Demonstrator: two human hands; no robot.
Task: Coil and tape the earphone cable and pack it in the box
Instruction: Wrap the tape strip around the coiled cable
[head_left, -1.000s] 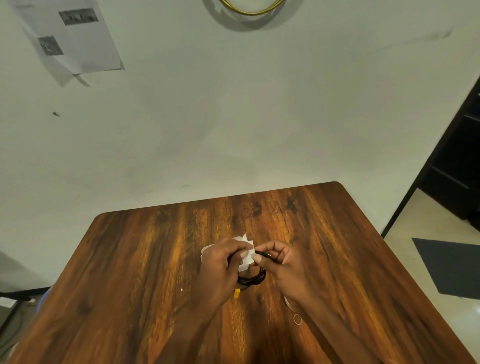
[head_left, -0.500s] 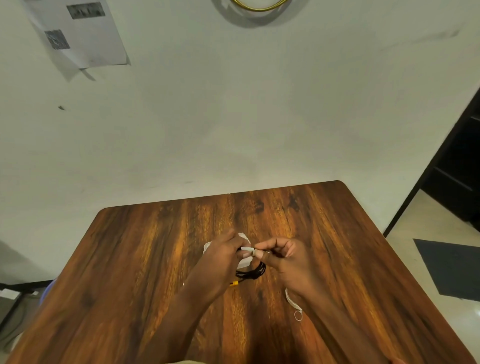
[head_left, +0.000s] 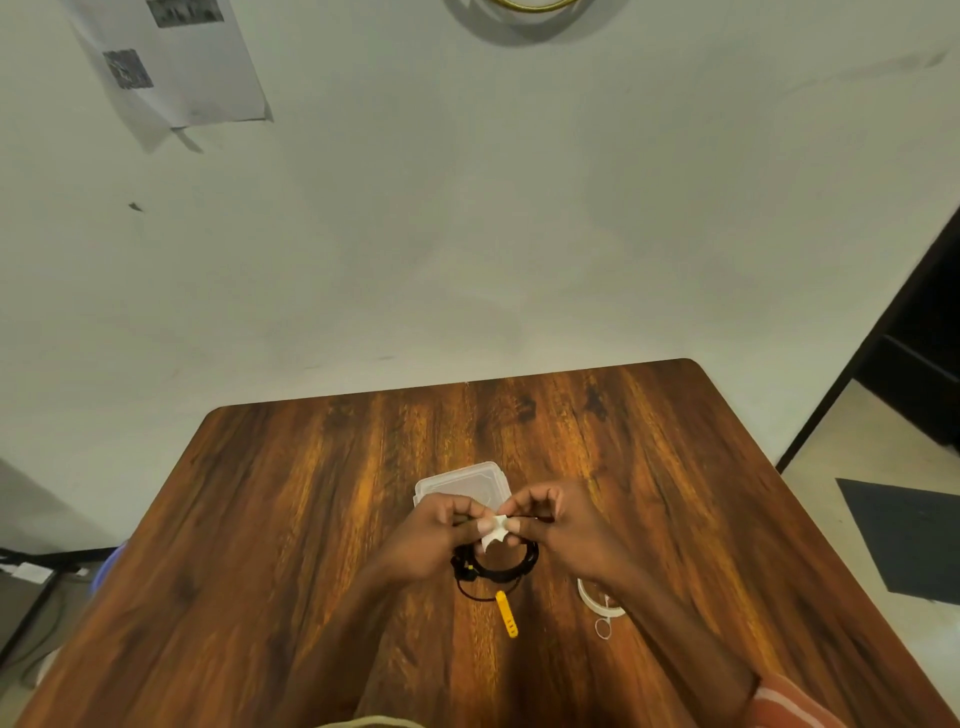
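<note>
A black earphone cable (head_left: 501, 567) is wound into a small coil and hangs between my two hands over the wooden table (head_left: 291, 519). A white strip of tape (head_left: 495, 531) is wrapped over the top of the coil. My left hand (head_left: 441, 535) pinches the tape and cable from the left. My right hand (head_left: 558, 527) pinches them from the right. A yellow part (head_left: 506, 613) of the earphone trails below the coil. The clear plastic box (head_left: 460, 480) lies just behind my hands, partly hidden by them.
A white tape roll (head_left: 597, 603) lies on the table under my right wrist, with a small white loop (head_left: 602, 627) beside it. The table's far edge meets a pale wall. A dark mat (head_left: 904, 540) lies on the floor to the right.
The view has tilted down a little. My hands hold the coil higher, so its loop and the yellow part show below them. The tape is folded tighter over the cable.
</note>
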